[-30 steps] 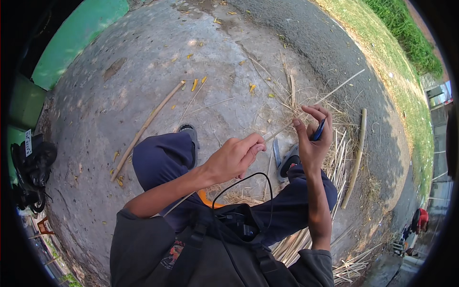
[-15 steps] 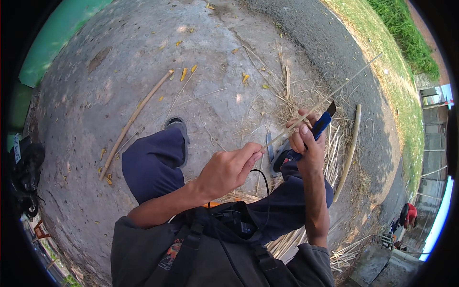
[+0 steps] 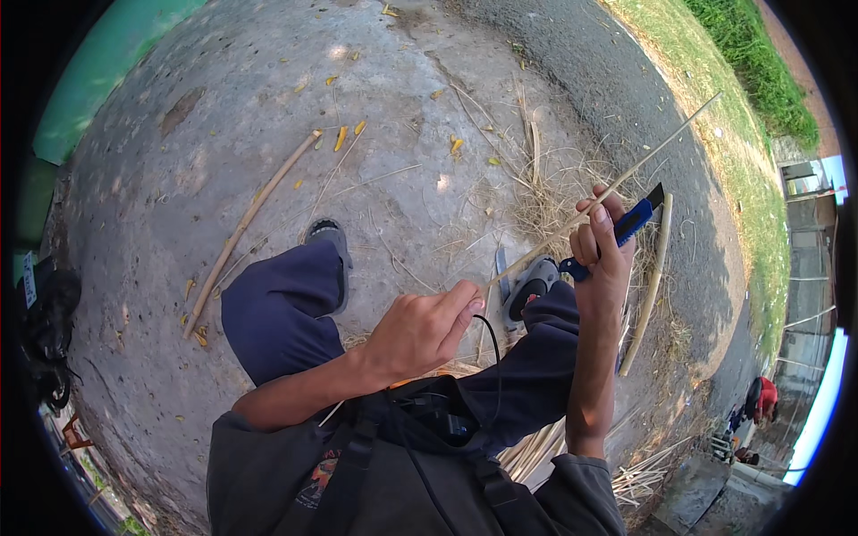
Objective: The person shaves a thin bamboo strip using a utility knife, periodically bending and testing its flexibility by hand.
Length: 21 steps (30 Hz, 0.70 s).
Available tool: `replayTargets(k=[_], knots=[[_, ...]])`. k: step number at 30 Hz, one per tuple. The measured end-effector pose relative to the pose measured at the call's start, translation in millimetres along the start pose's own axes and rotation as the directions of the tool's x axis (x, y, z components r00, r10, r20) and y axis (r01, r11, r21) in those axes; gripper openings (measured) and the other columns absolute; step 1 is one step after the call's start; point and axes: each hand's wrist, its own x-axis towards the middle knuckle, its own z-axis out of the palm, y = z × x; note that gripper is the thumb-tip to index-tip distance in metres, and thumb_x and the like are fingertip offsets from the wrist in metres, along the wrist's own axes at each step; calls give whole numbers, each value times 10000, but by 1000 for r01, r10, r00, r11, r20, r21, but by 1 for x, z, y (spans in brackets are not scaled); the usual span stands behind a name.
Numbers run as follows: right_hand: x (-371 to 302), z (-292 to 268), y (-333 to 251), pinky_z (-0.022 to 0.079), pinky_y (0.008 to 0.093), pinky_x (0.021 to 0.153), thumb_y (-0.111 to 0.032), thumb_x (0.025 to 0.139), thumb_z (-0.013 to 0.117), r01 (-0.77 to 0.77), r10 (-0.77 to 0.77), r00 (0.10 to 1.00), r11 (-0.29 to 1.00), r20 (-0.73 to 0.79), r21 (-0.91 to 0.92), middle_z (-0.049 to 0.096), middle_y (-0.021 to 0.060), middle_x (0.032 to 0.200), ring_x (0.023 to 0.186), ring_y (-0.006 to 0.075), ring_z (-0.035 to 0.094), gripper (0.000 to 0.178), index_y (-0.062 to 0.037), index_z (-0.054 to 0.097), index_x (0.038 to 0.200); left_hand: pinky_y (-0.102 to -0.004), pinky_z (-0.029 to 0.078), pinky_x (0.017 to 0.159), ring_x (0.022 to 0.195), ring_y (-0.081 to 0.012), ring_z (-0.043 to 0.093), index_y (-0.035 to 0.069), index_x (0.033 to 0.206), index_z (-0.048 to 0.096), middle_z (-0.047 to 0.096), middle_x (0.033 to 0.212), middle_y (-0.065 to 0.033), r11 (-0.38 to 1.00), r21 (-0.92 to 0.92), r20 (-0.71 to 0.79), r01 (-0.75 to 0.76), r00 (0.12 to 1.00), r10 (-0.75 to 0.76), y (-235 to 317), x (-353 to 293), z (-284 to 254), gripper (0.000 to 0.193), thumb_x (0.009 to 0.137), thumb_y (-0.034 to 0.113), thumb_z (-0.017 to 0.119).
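Observation:
A long thin pale strip (image 3: pixel 675 131), bamboo by its look, slants up to the right across both my hands. My left hand (image 3: pixel 418 330) is closed, pinching its lower end between thumb and forefinger. In my right hand (image 3: pixel 604 255) is a blue utility knife (image 3: pixel 633 223) with its dark blade out, pointing up and away. The strip also passes against the thumb and fingers of that hand, beside the knife. The blade looks apart from the strip. The fingers round the knife's handle hide part of it.
Pale split strips (image 3: pixel 536 451) lie in a pile by my right leg, with fine shavings (image 3: pixel 554 201) ahead. Uncut poles lie on the left (image 3: pixel 250 232) and right (image 3: pixel 650 290). A flat blade-like piece (image 3: pixel 502 272) lies beside my right shoe (image 3: pixel 534 288). A person in red (image 3: pixel 766 399) is far right.
My right hand, with the knife, has moved up and to the right along the strip, farther from my left hand. My left hand has shifted slightly left and down, still pinching the strip.

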Motion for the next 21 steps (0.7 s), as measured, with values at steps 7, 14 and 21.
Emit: replayTargets(k=[7,14,21], knots=[[-24,3,18,357,252,614,-433,1051,538,248,-181,962,891,202,-380,586,12,893,657,65,410,476,3,585,1235,-403,481,527,583,-322,683,20,1110,622,657,703,-137,997,-4,8,76,997,-76,3,2,-7,101,1072,92,562],[-42,-1,30,489,405,611,-327,1003,685,590,-128,784,456,608,-666,627,147,756,638,348,634,306,-29,625,1046,-416,470,540,579,-334,672,17,1120,610,615,669,-150,993,-51,1,108,994,-108,7,2,-8,147,1097,118,506],[-44,-3,37,501,432,601,-338,971,726,611,-94,769,400,632,-684,640,137,730,630,352,650,307,-57,615,1027,-443,498,547,629,-369,701,22,1130,591,665,734,-174,996,-2,-24,93,995,-93,4,-1,-1,133,1093,113,501]])
